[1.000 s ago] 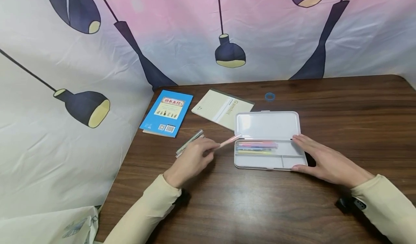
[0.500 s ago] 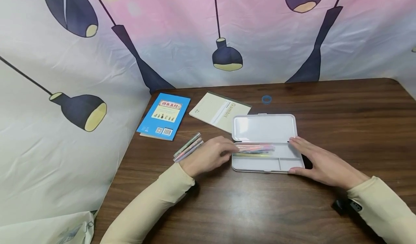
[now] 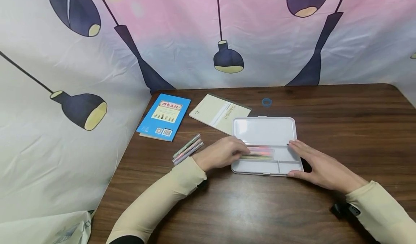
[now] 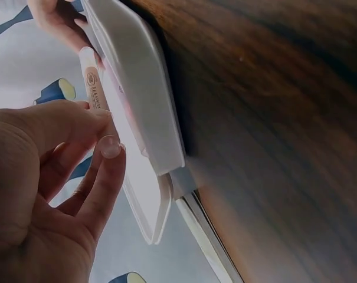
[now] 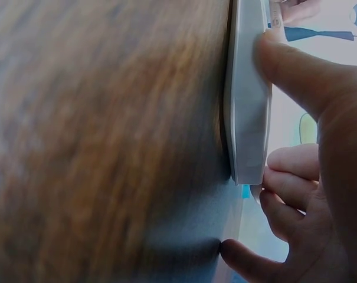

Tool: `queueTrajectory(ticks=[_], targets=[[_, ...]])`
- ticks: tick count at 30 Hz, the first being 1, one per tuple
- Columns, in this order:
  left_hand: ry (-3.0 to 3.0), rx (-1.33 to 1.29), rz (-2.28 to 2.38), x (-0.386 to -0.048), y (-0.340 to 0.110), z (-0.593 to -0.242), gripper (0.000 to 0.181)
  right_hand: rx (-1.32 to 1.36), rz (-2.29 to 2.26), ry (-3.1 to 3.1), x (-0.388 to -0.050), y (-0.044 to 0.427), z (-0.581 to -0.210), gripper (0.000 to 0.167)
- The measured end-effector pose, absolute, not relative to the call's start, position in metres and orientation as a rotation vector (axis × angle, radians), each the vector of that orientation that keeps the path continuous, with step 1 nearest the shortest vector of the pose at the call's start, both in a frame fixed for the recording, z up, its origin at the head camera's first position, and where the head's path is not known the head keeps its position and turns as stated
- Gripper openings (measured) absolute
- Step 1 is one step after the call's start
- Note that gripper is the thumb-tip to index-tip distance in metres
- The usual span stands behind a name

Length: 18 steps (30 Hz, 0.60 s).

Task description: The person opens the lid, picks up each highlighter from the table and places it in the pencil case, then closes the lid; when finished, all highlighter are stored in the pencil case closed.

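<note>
Fingers (image 4: 106, 180) of the left hand (image 3: 222, 152) pinch one pen (image 4: 94, 87) near its clear end, so the printed barrel runs past them over the left part of the pencil case (image 3: 253, 167). The right hand (image 3: 320, 164) grips the case's right end, thumb on the near wall, probably to stop it sliding. The lid (image 3: 264, 129) is folded back, exposing the stored pens (image 3: 262, 153) just beyond the left fingertips. Loose pens (image 3: 187, 149) lie beside the left sleeve (image 3: 162, 188), perhaps for easy reach. Farther off are a blue book (image 3: 165, 125), a notebook (image 3: 214, 110) partly behind the lid, and a blue ring (image 3: 267, 105).
</note>
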State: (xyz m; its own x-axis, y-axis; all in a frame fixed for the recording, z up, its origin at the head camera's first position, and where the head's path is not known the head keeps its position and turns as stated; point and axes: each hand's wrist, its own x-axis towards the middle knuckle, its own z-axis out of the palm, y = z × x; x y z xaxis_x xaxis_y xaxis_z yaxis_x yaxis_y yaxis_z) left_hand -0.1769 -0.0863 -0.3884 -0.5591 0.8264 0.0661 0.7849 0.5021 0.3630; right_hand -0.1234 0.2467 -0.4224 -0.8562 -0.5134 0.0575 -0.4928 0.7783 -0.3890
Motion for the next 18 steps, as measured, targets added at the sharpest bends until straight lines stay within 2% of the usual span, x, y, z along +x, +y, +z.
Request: queueTrajectory(ticks=[18], targets=[[2.665, 1.367, 0.513, -0.1761, -0.0856, -0.3953, 0.029, -0.814, -0.612, 2.918, -0.1229, 0.2457, -0.4214, 0.089]])
